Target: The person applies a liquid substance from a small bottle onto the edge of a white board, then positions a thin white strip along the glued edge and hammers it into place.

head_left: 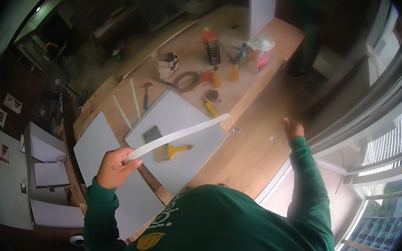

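Observation:
My left hand point(115, 166) is closed around one end of a long, thin white strip point(181, 133). The strip bows up and to the right above a white panel point(194, 120) lying on the workbench. Out to the right, away from the bench, my right hand point(294, 128) is raised with a finger stretched out and nothing visible in it. Under the strip, a yellow-handled paintbrush point(177, 150) and a flat grey piece point(152, 134) rest on the panel. A second white panel point(105, 160) lies to the left, partly hidden by my left hand and arm.
Farther along the wooden bench point(138, 68) are a hammer point(146, 95), two loose white strips point(135, 98), a yellow-handled tool point(211, 109), a tape roll point(213, 95), a dark can point(213, 51), bottles and a bag-covered tin point(260, 54). Windows point(378, 142) line the right side.

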Available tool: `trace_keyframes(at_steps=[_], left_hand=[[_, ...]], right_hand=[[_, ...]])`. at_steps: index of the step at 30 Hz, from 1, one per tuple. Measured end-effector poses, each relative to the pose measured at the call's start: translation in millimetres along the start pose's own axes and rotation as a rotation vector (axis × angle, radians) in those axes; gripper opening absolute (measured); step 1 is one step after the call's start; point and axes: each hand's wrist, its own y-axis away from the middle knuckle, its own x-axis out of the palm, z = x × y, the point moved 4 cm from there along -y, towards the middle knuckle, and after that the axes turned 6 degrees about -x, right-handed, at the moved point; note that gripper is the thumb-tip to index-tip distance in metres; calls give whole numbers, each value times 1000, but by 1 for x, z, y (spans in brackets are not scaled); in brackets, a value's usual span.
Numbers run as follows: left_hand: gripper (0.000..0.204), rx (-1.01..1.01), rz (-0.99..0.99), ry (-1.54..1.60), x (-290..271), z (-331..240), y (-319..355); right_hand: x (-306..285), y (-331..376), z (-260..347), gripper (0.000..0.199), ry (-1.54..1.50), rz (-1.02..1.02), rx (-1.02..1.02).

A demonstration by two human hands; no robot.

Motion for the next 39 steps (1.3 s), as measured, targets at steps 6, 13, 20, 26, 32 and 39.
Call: trace_keyframes(at_steps=[6,13,20,26,32,39], left_hand=[[16,187,31,-177,46,-33,-19],[14,347,127,-194,104,-72,-29],[18,149,132,200,36,-7,-31],[19,-121,268,188,18,45,-29],[22,-165,157,205,19,66,-28],[28,-320,110,198,61,72,-36]], right_hand=[[1,71,136,73,-726,725,-143],[34,164,276,40,-500,394,-1081],[43,81,132,15,-123,196,-740],[38,22,1,15,31,213,-555],[61,35,-52,24,-239,352,236],[118,96,3,42,-537,609,136]])
